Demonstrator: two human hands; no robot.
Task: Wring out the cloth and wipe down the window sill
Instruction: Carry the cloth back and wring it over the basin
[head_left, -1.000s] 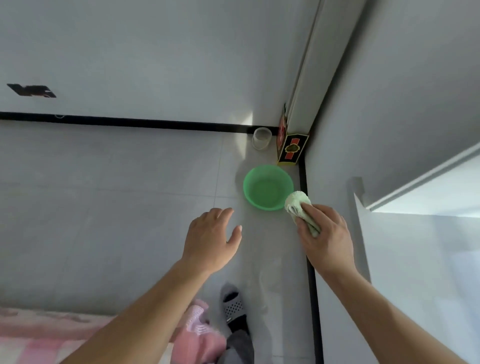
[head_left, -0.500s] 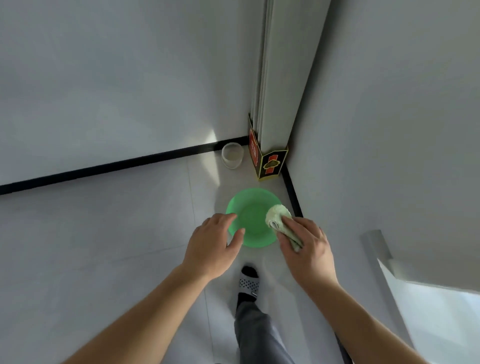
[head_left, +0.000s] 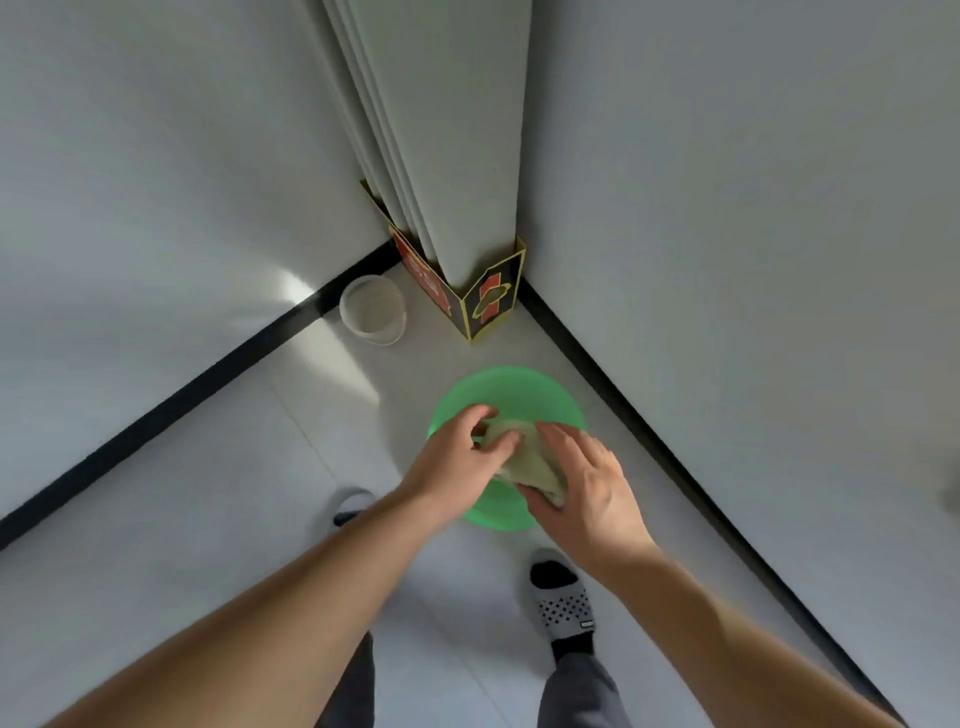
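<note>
A pale green cloth (head_left: 524, 460) is bunched up above a green plastic basin (head_left: 506, 387) on the floor. My right hand (head_left: 582, 483) grips the cloth's near end, fingers curled over it. My left hand (head_left: 462, 457) has come onto the cloth's far end, thumb and fingers closing round it. Both hands hide most of the cloth and the near half of the basin. The window sill is out of view.
A clear plastic tub (head_left: 373, 310) stands by the black skirting board (head_left: 171, 400). A black, red and yellow carton (head_left: 485, 301) sits in the corner under folded white panels (head_left: 436, 124). My socked feet (head_left: 563, 603) stand just behind the basin. Grey walls close in on both sides.
The view has swung down and closer to the corner. My right hand brought the cloth over the basin, and my left hand moved right from open air onto the cloth.
</note>
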